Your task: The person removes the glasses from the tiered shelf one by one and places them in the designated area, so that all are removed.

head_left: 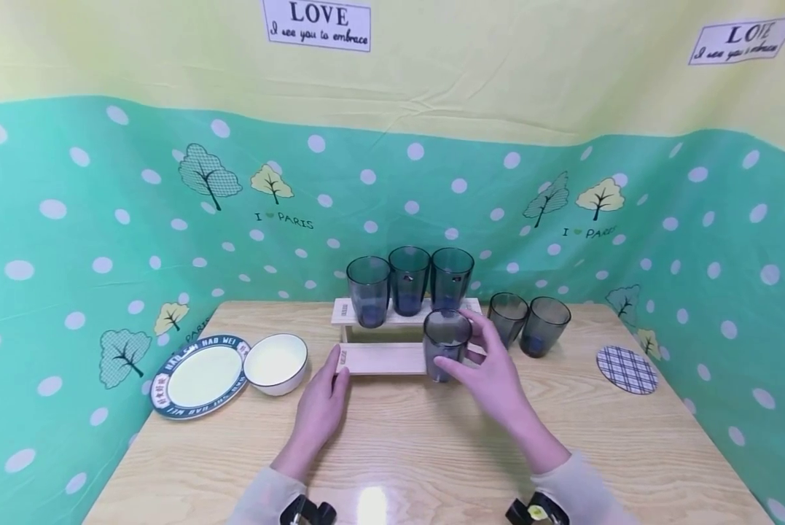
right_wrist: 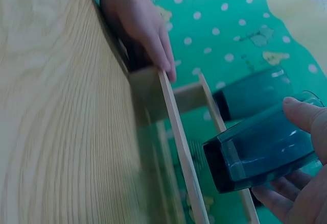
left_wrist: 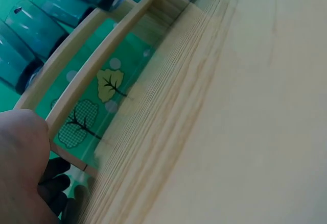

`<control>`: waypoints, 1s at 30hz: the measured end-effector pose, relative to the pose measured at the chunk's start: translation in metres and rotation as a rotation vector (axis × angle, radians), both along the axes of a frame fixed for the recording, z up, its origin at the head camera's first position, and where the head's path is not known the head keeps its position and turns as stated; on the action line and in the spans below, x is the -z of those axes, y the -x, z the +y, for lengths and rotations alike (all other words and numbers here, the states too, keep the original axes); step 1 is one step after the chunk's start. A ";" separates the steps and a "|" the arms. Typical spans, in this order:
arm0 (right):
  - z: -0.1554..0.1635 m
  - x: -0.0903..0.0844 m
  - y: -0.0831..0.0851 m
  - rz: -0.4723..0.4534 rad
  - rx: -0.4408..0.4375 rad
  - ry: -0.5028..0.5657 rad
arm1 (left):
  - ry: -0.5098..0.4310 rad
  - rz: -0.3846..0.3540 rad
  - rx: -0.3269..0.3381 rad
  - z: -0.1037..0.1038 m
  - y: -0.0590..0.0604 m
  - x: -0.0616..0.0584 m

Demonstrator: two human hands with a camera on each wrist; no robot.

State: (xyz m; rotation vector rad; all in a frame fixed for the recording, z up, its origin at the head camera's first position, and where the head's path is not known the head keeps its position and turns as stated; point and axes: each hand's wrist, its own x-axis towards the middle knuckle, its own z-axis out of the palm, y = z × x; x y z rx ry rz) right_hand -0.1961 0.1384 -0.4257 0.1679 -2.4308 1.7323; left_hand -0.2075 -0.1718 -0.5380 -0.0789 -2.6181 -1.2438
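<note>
Fingers (head_left: 454, 373) of right hand (head_left: 490, 375) gripped smoky-blue clear plastic tumbler (head_left: 446, 344) mid-wall; probably light, rigid, slick. Left hand (head_left: 323, 408), fingers straight, steadied pale wooden two-tier rack (head_left: 382, 359) beyond fingertips.

Pale wood-grain worktop (head_left: 431, 445), smooth with a faint sheen near the front edge. Light unpainted two-tier wooden rack (head_left: 382, 359), matt. Smoky blue-grey see-through tumbler (head_left: 446, 344), glossy, glass or clear plastic, hard to tell which. Glossy white ceramic-looking bowl (head_left: 276, 362) and blue-rimmed plate (head_left: 200, 376). Matt checked round coaster (head_left: 626, 369). Soft printed green polka-dot cloth backdrop (head_left: 103, 240), slightly creased.
</note>
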 end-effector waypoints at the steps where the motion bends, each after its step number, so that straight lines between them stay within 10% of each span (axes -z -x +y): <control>1: 0.006 0.000 0.000 -0.001 0.010 -0.005 | 0.001 0.002 0.000 0.000 0.000 0.000; 30: 0.141 -0.005 -0.015 0.051 0.223 -0.181 | 0.006 -0.007 -0.001 0.000 0.001 -0.001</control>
